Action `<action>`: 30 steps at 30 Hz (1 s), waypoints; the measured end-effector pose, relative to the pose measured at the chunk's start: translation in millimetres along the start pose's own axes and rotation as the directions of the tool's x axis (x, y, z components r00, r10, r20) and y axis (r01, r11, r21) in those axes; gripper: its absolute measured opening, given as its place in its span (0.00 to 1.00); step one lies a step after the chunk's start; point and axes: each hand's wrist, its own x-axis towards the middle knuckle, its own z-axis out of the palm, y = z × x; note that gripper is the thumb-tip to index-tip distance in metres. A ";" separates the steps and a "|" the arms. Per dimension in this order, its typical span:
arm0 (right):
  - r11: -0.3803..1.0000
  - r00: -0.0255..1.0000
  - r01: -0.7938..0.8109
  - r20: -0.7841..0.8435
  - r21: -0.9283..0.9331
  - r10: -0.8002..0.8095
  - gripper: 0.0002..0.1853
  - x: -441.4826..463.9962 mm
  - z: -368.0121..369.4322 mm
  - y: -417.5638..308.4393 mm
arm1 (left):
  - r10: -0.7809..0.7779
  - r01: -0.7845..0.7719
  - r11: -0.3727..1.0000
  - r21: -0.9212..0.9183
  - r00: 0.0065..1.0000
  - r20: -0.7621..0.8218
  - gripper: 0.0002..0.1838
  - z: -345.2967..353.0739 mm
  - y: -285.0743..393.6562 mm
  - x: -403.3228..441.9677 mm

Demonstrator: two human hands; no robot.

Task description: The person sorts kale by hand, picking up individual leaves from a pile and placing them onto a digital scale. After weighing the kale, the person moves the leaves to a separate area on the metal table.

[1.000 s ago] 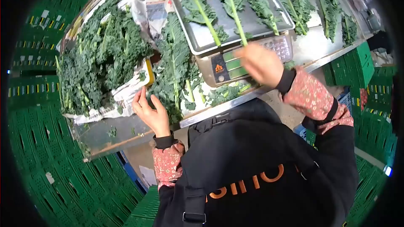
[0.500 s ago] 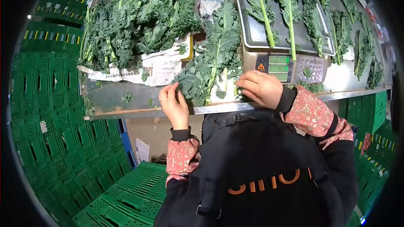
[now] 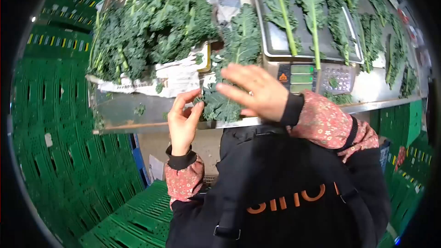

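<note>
Your unclenched right hand [image 3: 257, 89] had moved over the crinkled green kale leaves [image 3: 220, 106], joining your left hand [image 3: 183, 121] (grip indeterminable) there.

Orange lettering [image 3: 313, 198] on black apron [image 3: 294, 165], scale display [image 3: 302, 74] digits, both illegible

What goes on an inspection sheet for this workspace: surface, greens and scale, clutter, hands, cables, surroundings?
Surface: table partly covered with newspaper.
Job's things: large pile of leafy greens on the left; more leaves lie on the scale, stems overhanging its near edge; display lit.
Clutter: leaf scraps on the table's near left part.
Left hand: fingertips at the edge of a loose leaf; grip unclear.
Right hand: open, over the leaves between newspaper and scale.
Cables: nothing seen.
Surroundings: green crates stacked left; more at right.
</note>
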 end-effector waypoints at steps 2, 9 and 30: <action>0.984 0.991 0.109 -0.057 -0.140 -0.118 0.18 -4.3 13.0 1.5 | -0.138 0.157 0.974 -0.163 0.983 0.120 0.16 11.1 0.8 2.0; 0.849 0.754 -0.474 -0.392 0.232 0.528 0.20 -13.8 -46.2 65.9 | -0.138 0.144 0.751 -0.644 0.989 0.059 0.25 36.6 13.4 15.2; 0.471 0.829 -0.354 -0.039 -0.808 0.557 0.19 -104.4 -124.8 168.7 | -0.211 0.307 0.831 -0.464 0.946 0.248 0.22 44.9 -6.8 20.8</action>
